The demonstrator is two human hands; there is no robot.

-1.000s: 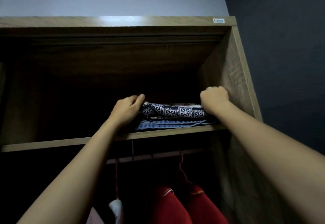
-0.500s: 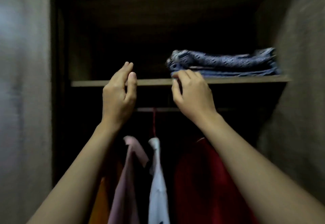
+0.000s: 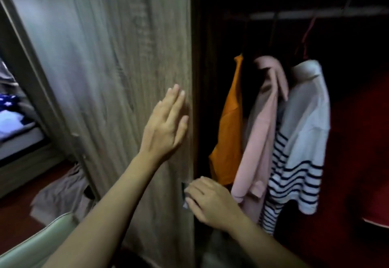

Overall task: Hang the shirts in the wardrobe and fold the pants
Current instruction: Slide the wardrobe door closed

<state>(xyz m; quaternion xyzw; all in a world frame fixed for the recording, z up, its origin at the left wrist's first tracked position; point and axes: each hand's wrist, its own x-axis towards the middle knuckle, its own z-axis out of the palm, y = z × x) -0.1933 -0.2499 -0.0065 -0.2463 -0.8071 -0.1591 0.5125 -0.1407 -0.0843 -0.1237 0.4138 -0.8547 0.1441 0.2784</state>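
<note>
A wooden wardrobe door (image 3: 117, 61) fills the left half of the view. My left hand (image 3: 166, 124) lies flat on it near its right edge, fingers straight and together, holding nothing. Lower down, my right hand (image 3: 208, 200) curls around a small metal handle (image 3: 183, 194) at the door's edge. Inside the dark wardrobe, shirts hang from a rail (image 3: 305, 13): an orange one (image 3: 229, 124), a pink one (image 3: 261, 133), a white shirt with navy stripes (image 3: 303, 145) and a red garment (image 3: 362, 152) at the far right. The folded pants on the shelf are out of view.
A beige cloth (image 3: 61, 192) lies crumpled on the dark red floor at the left. Beyond it stands a bed (image 3: 19, 139) with blue and white bedding. A pale green padded chair back (image 3: 35, 244) sits at the bottom left.
My hands dropped from the upper shelf and its folded pants. The view swung down and left; the left hand now rests on the door and the right hand holds its handle.
</note>
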